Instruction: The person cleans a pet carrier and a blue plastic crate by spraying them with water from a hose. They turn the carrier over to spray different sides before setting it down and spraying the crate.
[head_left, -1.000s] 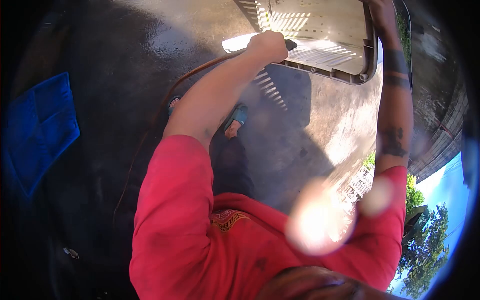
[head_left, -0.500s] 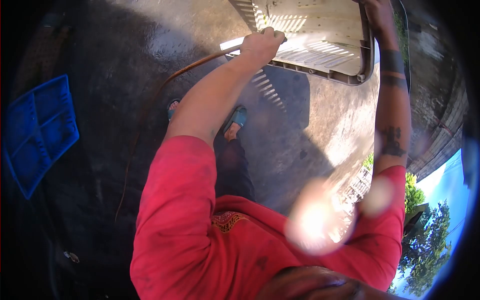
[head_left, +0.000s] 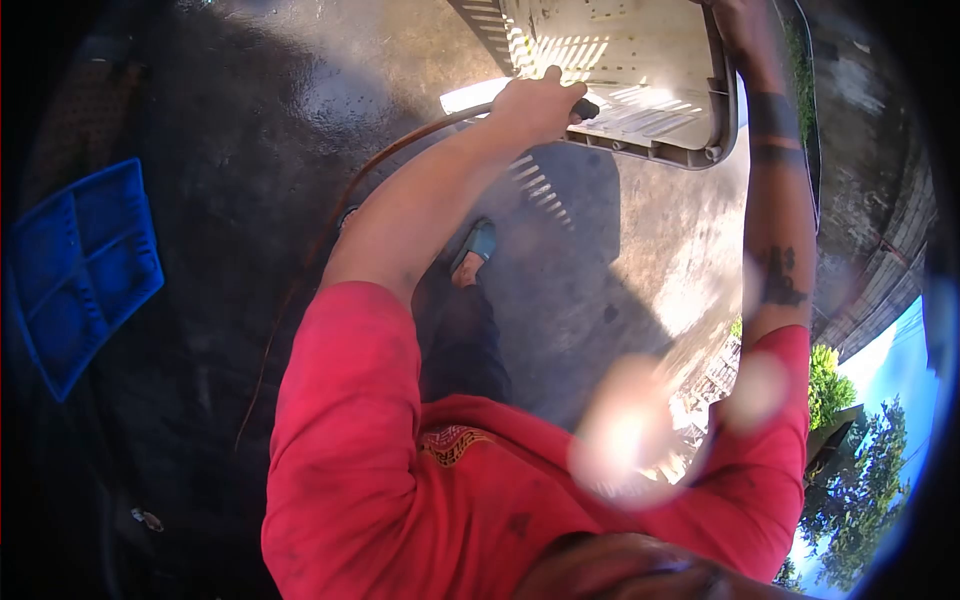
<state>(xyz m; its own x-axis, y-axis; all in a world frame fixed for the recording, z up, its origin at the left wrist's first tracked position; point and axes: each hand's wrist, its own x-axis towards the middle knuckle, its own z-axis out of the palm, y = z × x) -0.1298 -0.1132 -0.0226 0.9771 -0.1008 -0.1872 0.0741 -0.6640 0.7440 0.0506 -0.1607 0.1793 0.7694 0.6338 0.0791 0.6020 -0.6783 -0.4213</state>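
Note:
My left hand point(head_left: 541, 106) is wrapped round a brown hose point(head_left: 385, 152), close to its dark end point(head_left: 589, 109). That end points right, just in front of the crate's near rim. A pale, slotted plastic crate point(head_left: 635, 60) stands tilted on the ground, and sunlight falls through its slots. At the top right, my right hand point(head_left: 742, 35) is at the crate's upper right edge with its fingers curled over; the frame edge cuts off part of it. Whether water leaves the hose cannot be seen.
A blue divided plastic tray or crate point(head_left: 88, 275) stands in shadow at the left. The concrete floor point(head_left: 335, 90) looks wet at the top. My sandaled foot point(head_left: 478, 243) is below the hose. Trees point(head_left: 855, 490) and a wall point(head_left: 880, 250) are at the right.
My left hand has moved slightly right and down and turned, so more of the hose's dark end shows. The crate and my right hand have shifted a little to the left.

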